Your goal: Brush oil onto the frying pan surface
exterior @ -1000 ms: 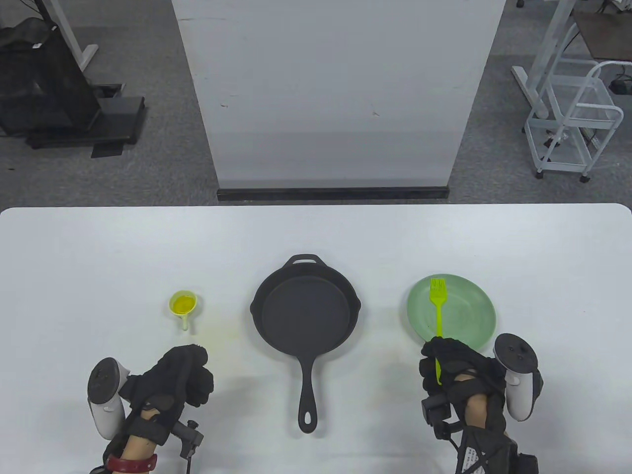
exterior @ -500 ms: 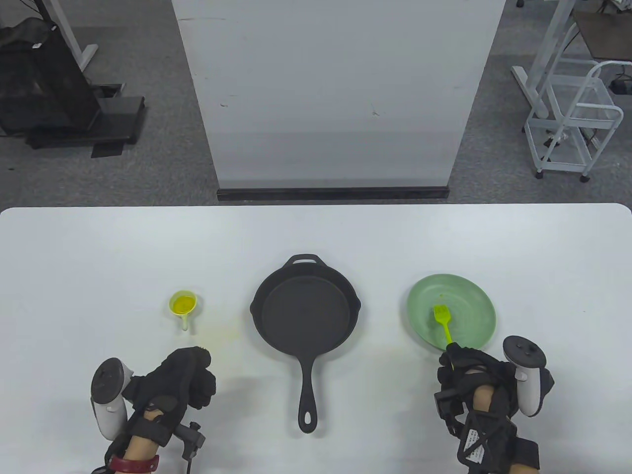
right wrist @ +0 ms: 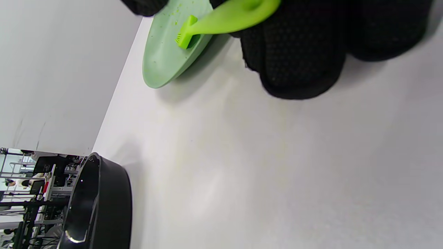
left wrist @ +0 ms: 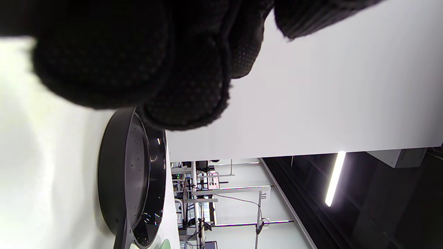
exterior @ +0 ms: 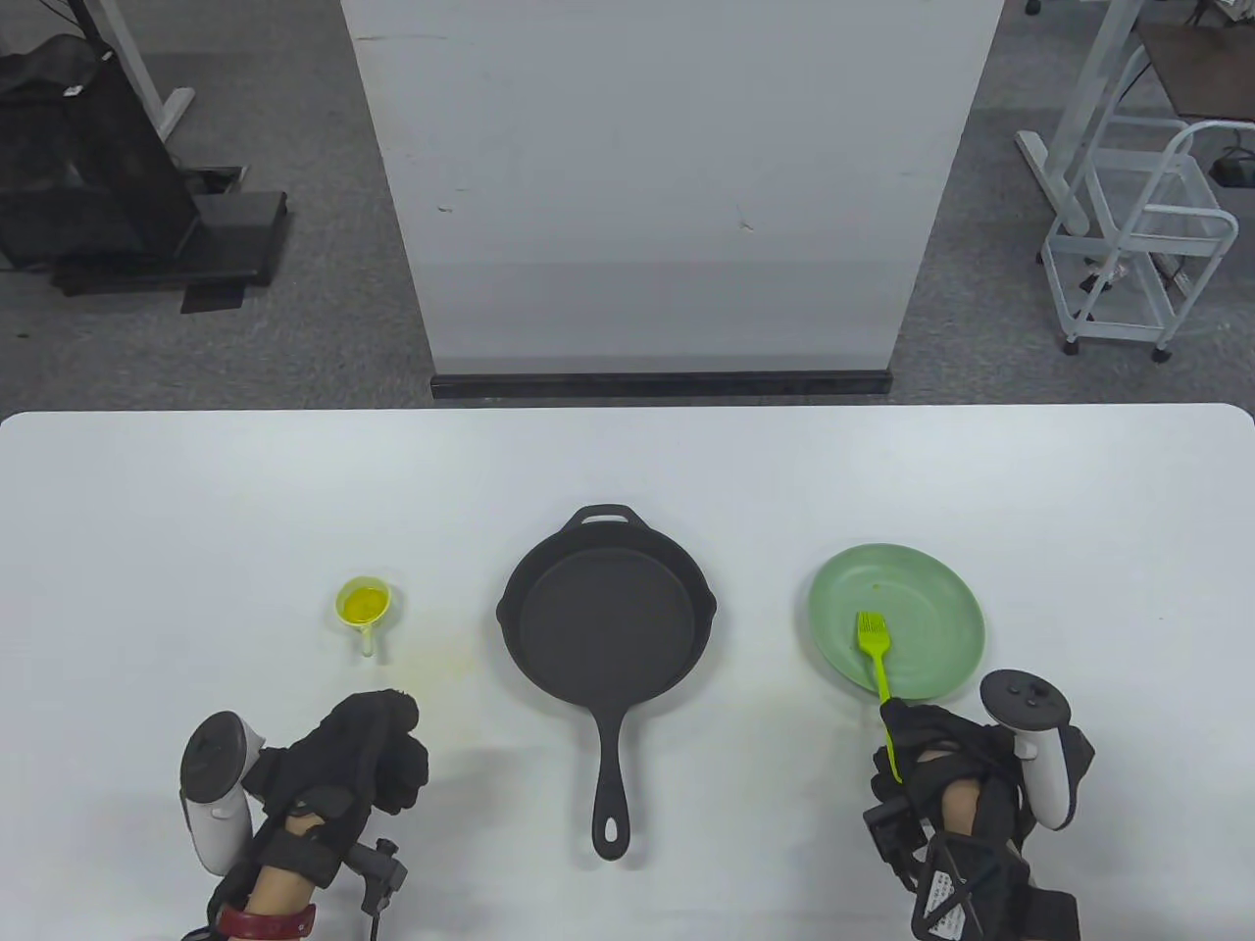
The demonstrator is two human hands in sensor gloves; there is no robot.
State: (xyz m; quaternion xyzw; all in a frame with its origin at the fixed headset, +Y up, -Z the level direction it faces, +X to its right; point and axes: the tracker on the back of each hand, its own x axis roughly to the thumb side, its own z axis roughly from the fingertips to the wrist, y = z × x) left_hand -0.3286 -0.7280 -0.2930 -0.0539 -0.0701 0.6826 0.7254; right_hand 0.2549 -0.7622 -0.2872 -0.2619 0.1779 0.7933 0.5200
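My right hand (exterior: 941,750) grips the brush (exterior: 876,659) handle, left hand (exterior: 368,750) curled, empty — risk: bristles w/o oil; cup (exterior: 363,602) sits far across the pan (exterior: 606,623).

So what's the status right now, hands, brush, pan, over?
Right hand grips green brush, bristles over green plate. Left hand curled, holding nothing. Frying pan bare; oil cup untouched. Nothing in the way.

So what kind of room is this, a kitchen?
Probably not: more likely a lab or office set up for recording. A white table stands on grey carpet, with a white partition board behind it and a wheeled wire cart nearby.
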